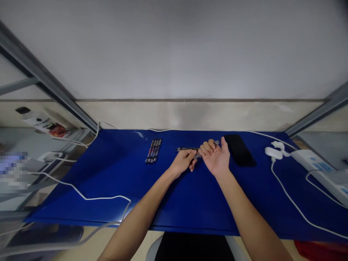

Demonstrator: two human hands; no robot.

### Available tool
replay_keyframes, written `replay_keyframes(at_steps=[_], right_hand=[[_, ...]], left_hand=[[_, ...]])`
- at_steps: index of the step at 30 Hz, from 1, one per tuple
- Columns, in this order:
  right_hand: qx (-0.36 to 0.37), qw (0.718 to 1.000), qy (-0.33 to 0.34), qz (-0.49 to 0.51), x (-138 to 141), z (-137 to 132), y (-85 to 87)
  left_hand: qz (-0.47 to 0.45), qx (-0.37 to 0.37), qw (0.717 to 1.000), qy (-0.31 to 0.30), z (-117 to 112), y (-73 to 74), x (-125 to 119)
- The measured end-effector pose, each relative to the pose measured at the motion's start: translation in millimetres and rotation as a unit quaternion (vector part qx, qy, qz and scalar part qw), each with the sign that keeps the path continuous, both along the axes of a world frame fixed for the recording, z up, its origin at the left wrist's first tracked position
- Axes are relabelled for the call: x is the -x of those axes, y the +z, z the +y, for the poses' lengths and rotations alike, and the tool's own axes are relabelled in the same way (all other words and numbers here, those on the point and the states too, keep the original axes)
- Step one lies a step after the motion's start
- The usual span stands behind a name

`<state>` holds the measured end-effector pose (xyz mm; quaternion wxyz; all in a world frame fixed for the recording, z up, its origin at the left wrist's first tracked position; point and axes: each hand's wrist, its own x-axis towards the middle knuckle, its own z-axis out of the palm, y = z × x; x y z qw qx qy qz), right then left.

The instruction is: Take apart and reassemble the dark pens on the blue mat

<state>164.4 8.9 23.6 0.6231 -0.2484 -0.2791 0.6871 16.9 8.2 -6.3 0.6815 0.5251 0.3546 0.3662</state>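
Note:
Both my hands are on one pen (pixel 199 156), held at a slant over the middle of the blue table. My left hand (pixel 185 160) pinches its lower left end between thumb and fingers. Around the upper right part curl the fingers of my right hand (pixel 216 156), its palm turned up and thumb near the pen's tip. Just behind my left hand another pen (pixel 182 148) lies crosswise on the table, partly hidden by my hands. Farther left several pens (pixel 153 150) lie side by side in a row.
A black phone (pixel 239 149) lies just right of my right hand. Beyond it are a white charger (pixel 273 153) and a white power strip (pixel 318 168) with cables. White cables run along the table's back edge and across its left front. A bottle (pixel 43 121) stands at the far left.

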Motion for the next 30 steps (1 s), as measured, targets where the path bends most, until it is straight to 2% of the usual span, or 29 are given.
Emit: replay_keyframes(at_steps=[6, 16, 30], right_hand=[[-0.005, 0.999, -0.032, 0.030, -1.6, 3.2, -3.7], [0.011, 0.998, -0.050, 0.028, -2.6, 6.2, -4.0], [0.014, 0.998, -0.043, 0.039, -4.5, 6.9, -6.1]], left_hand=[[-0.045, 0.045, 0.998, 0.028, 3.3, -2.7, -0.5], [-0.064, 0.081, 0.994, 0.026, 5.2, -1.2, 2.3], [-0.081, 0.088, 0.993, 0.021, 5.6, -4.1, 3.2]])
